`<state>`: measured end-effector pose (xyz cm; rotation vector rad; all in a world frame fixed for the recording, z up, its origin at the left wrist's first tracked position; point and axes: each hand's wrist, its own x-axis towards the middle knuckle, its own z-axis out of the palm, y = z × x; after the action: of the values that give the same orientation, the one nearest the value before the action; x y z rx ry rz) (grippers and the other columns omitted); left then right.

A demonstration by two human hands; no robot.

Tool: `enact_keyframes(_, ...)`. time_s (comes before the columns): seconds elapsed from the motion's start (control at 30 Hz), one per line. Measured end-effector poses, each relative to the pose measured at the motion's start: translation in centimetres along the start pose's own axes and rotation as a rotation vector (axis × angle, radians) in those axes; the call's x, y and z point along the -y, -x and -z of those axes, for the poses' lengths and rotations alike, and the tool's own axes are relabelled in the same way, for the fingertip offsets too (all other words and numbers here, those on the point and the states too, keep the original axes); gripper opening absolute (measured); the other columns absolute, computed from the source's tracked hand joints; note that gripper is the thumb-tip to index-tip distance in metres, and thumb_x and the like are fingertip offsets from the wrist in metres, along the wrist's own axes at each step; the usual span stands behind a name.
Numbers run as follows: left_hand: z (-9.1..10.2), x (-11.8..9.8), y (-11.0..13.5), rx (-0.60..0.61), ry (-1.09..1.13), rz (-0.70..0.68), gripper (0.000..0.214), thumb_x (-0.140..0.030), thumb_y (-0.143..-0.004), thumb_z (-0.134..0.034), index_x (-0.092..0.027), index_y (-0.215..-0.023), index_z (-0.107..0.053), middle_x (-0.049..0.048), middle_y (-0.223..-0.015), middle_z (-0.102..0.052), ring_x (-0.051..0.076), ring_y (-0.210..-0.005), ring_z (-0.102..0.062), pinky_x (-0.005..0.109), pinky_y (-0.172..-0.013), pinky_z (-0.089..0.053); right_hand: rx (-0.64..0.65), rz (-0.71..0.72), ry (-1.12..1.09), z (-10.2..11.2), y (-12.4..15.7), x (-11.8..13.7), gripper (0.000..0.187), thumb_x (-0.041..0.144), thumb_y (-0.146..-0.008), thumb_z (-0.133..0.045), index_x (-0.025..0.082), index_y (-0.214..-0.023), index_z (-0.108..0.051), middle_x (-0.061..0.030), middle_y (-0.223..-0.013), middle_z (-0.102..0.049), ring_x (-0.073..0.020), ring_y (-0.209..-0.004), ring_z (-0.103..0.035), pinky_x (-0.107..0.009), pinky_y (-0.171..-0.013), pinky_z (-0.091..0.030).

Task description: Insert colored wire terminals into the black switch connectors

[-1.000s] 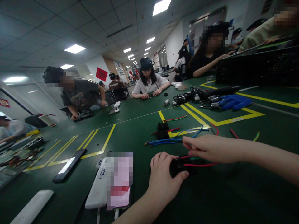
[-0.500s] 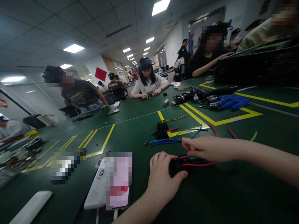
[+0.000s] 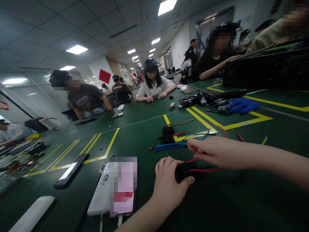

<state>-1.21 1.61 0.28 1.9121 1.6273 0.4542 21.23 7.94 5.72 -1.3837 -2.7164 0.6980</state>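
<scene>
Matt black plastic block (image 3: 184,170) — smooth plastic power bank (image 3: 101,190)

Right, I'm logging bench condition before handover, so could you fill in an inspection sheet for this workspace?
Surface: green table with yellow tape lines; no spills seen.
Work items: black block with red wires running from it.
Clutter: dark phone, lit phone, white pack marked 12, blue glove.
Hands: left hand grips the block; right hand is curled at the red wires, its hold unclear.
Cables: loose blue wires beyond the hands; white cable at the pack.
Surroundings: person in white across the table; large black case at the right.
</scene>
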Motion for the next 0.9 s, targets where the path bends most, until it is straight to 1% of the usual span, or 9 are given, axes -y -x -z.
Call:
enact_keyframes(0.1,-0.1,0.2,0.0,-0.006,-0.001,-0.013,0.037,-0.024,-0.092,-0.091,-0.027,-0.128,-0.081,0.0065,-0.134,-0.076,0.038,-0.144,-0.061,0.058,-0.132,-0.038,0.077,-0.028,-0.056,-0.2,-0.3,-0.9,0.013,0.043,-0.101,-0.053,0.03,-0.101,-0.053,-0.009,-0.097,-0.078,-0.0335,-0.089,-0.075,-0.044,-0.074,-0.05)
enact_keyframes(0.17,-0.2,0.3,0.0,-0.009,-0.001,-0.024,0.037,-0.024,-0.093,-0.091,-0.027,-0.129,-0.081,0.0067,-0.134,-0.076,0.037,-0.145,-0.061,0.057,-0.132,-0.038,0.09,-0.031,-0.071,-0.2,-0.5,-1.2,0.013,0.043,-0.101,-0.054,0.03,-0.1,-0.053,-0.0089,-0.098,-0.078,-0.0338,-0.089,-0.075,-0.044,-0.075,-0.05)
enact_keyframes(0.23,-0.2,0.3,0.0,-0.008,-0.002,-0.024,0.037,-0.024,-0.093,-0.091,-0.027,-0.128,-0.081,0.0066,-0.134,-0.076,0.037,-0.145,-0.06,0.058,-0.132,-0.039,0.082,-0.031,-0.081,-0.2,-0.5,-1.2,0.014,0.044,-0.1,-0.055,0.03,-0.1,-0.054,-0.0085,-0.095,-0.077,-0.0339,-0.087,-0.074,-0.044,-0.074,-0.049)
enact_keyframes(0.33,-0.1,0.2,0.0,-0.004,-0.008,-0.012,0.036,-0.023,-0.093,-0.091,-0.028,-0.126,-0.082,0.0061,-0.133,-0.076,0.038,-0.145,-0.061,0.059,-0.133,-0.038,0.038,-0.008,-0.077,0.1,-0.2,-0.6,0.017,0.047,-0.1,-0.054,0.03,-0.102,-0.055,-0.0077,-0.09,-0.075,-0.0329,-0.082,-0.071,-0.043,-0.071,-0.048)
enact_keyframes(0.4,-0.1,0.1,0.0,-0.005,-0.007,-0.012,0.035,-0.023,-0.092,-0.091,-0.028,-0.125,-0.082,0.0059,-0.133,-0.076,0.038,-0.144,-0.061,0.059,-0.132,-0.039,-0.001,0.024,-0.058,0.3,0.0,-0.1,0.018,0.047,-0.101,-0.053,0.03,-0.104,-0.056,-0.0074,-0.089,-0.075,-0.0319,-0.079,-0.07,-0.042,-0.07,-0.047)
enact_keyframes(0.47,-0.1,0.1,0.0,-0.009,-0.006,-0.017,0.034,-0.022,-0.092,-0.091,-0.028,-0.124,-0.082,0.0058,-0.133,-0.077,0.038,-0.144,-0.062,0.059,-0.132,-0.04,-0.008,0.031,-0.05,0.5,0.1,0.1,0.018,0.047,-0.101,-0.052,0.03,-0.105,-0.056,-0.0075,-0.09,-0.075,-0.0317,-0.079,-0.07,-0.042,-0.07,-0.047)
enact_keyframes(0.73,-0.1,0.2,0.0,-0.007,-0.008,-0.019,0.038,-0.024,-0.093,-0.091,-0.026,-0.13,-0.082,0.0075,-0.135,-0.076,0.038,-0.145,-0.061,0.06,-0.133,-0.039,0.12,-0.042,-0.108,-0.4,-1.0,-1.9,0.014,0.045,-0.1,-0.053,0.031,-0.102,-0.052,-0.0064,-0.093,-0.073,-0.0314,-0.087,-0.07,-0.043,-0.076,-0.049)
enact_keyframes(0.8,-0.1,0.2,0.0,-0.012,-0.006,-0.02,0.037,-0.025,-0.093,-0.091,-0.026,-0.129,-0.082,0.0074,-0.134,-0.076,0.038,-0.145,-0.061,0.06,-0.133,-0.039,0.135,-0.043,-0.111,-0.4,-1.1,-2.0,0.015,0.046,-0.1,-0.052,0.03,-0.102,-0.052,-0.0068,-0.094,-0.074,-0.032,-0.088,-0.071,-0.044,-0.076,-0.05)
enact_keyframes(0.9,-0.1,0.3,0.0,-0.008,-0.007,-0.022,0.036,-0.026,-0.093,-0.091,-0.028,-0.128,-0.082,0.007,-0.135,-0.077,0.039,-0.145,-0.061,0.061,-0.133,-0.039,0.121,-0.04,-0.1,0.0,-0.8,-1.4,0.017,0.047,-0.1,-0.05,0.03,-0.102,-0.051,-0.0077,-0.095,-0.073,-0.0325,-0.089,-0.071,-0.043,-0.076,-0.05)
